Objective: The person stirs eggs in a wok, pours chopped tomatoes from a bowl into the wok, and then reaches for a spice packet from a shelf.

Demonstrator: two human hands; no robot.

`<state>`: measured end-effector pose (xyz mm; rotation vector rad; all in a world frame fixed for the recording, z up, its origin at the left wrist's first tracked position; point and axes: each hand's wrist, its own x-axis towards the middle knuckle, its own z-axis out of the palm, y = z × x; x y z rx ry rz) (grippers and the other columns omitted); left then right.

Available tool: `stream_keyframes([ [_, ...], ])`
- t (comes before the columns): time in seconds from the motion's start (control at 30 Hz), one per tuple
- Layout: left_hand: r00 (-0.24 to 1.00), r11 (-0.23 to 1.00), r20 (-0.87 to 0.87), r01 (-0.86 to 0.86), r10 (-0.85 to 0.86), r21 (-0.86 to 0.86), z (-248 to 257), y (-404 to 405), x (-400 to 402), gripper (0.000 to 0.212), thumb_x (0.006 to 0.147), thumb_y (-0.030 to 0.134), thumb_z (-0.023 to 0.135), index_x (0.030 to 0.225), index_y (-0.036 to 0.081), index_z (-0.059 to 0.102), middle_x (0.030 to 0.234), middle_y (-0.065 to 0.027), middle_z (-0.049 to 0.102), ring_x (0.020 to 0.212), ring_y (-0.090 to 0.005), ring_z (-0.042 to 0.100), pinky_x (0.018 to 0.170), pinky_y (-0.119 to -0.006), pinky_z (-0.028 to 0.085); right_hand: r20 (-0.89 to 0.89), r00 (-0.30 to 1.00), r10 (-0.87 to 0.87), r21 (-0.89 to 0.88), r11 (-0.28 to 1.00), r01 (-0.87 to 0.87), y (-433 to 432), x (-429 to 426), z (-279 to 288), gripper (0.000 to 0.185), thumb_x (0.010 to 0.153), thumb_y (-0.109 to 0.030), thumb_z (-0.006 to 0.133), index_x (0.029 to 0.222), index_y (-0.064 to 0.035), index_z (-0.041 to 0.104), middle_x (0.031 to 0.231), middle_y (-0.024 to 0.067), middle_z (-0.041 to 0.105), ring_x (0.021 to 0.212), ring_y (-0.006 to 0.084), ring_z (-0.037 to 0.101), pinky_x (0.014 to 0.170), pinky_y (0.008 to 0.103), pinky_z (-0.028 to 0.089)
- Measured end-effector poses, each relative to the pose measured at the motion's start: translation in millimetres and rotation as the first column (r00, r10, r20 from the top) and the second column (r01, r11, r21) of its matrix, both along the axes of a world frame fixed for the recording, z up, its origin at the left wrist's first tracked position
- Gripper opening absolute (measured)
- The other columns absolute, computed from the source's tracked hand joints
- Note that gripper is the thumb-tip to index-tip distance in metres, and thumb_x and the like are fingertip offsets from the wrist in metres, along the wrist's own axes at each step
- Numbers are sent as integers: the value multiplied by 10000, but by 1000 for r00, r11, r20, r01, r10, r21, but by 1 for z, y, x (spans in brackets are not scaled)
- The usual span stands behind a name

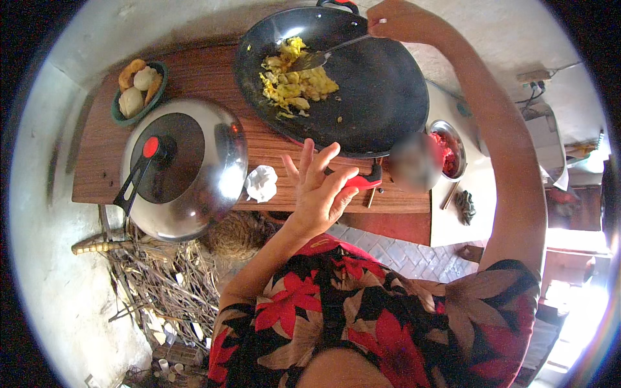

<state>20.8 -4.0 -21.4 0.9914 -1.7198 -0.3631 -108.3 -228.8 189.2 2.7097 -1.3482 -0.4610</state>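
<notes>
A large black wok (378,97) fills the back of the wooden table. Cooked scrambled egg (310,85) lies in its left half, with a few small bits apart from it. My right hand (395,22) reaches over the wok's far rim, shut on the handle of a metal spatula (310,61) whose blade is in the egg. My left hand (318,194) hovers with fingers spread beside the wok's red-and-black near handle (366,181), holding nothing; whether it touches the handle is unclear.
A domed steel lid (228,145) and crumpled white paper (262,183) lie on the table (204,72). Behind the lid stands a green basket (162,80) of buns. At right are a metal bowl (461,140) of red food and a blurred object (416,162). Twigs (179,281) are piled below.
</notes>
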Motion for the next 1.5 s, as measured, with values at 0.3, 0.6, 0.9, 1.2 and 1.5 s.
stream_keyframes([
  [0.3, 997, 997, 19, 72, -71, -10, 4, -3, -3, 239, 758, 249, 622, 987, 187, 597, 1304, -70, 357, 1292, -333, 142, 986, -529, -100, -26, 998, -65, -95, 993, 62, -2, 12, -26, 256, 707, -246, 491, 775, -40, 628, 809, 162, 612, 775, 315, 582, 684, 414, 451],
  [0.6, 997, 996, -1, 81, -81, -41, -1, -4, -1, 252, 752, 238, 628, 997, 193, 592, 1299, -60, 362, 1293, -323, 142, 985, -537, -88, 96, 995, -6, -189, 982, 24, 2, -29, -5, 213, 715, -259, 495, 726, -87, 619, 755, 128, 611, 754, 302, 578, 680, 402, 446],
  [0.9, 996, 996, -3, 90, -90, -26, 1, -6, -1, 223, 760, 229, 619, 978, 187, 600, 1296, -67, 364, 1292, -329, 142, 987, -532, -89, 33, 999, -8, -384, 923, 20, -28, -18, -60, 159, 782, -236, 501, 810, -104, 584, 795, 100, 608, 756, 274, 593, 661, 414, 469],
  [1.2, 995, 994, -2, 104, -105, -40, 2, -4, -1, 228, 757, 237, 621, 976, 180, 603, 1296, -63, 366, 1296, -326, 132, 983, -542, -88, 91, 996, -17, -226, 973, 37, 13, -99, -14, 198, 783, -274, 539, 787, -79, 571, 784, 123, 598, 761, 289, 579, 677, 388, 448],
  [1.5, 997, 997, -8, 77, -77, -12, -2, -4, 1, 245, 741, 223, 638, 980, 189, 594, 1300, -60, 358, 1295, -322, 134, 982, -549, -79, 106, 984, -142, -171, 972, 159, 28, -132, -59, 198, 793, -283, 539, 829, -91, 563, 812, 111, 602, 783, 297, 579, 694, 412, 447],
])
